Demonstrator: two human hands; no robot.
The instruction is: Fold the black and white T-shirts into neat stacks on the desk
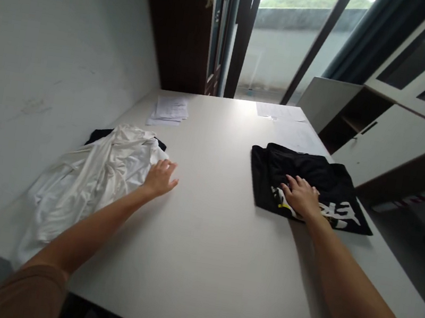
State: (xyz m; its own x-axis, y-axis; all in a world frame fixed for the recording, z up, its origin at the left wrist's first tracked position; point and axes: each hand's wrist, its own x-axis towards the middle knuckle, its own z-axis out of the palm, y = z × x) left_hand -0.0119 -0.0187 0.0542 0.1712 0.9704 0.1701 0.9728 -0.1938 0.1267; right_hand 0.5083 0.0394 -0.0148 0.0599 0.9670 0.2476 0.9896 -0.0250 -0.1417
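Observation:
My left hand (160, 177) is at the right edge of a rumpled heap of white clothes (92, 177), its fingers apart and holding nothing. Whether it touches the cloth I cannot tell. Some black cloth (99, 135) shows from under the heap. On the right side of the table, my right hand (301, 195) lies with spread fingers on a folded black T-shirt (296, 164). White lettering and a bit of yellow print show on the shirt, partly hidden by that hand.
The white table (197, 253) runs along a wall on the left. A stack of papers (171, 109) lies at the far left, more paper sheets (280, 112) at the far right. Beyond the right edge stands a white cabinet (397, 140) with an open door. A glass door is behind the table.

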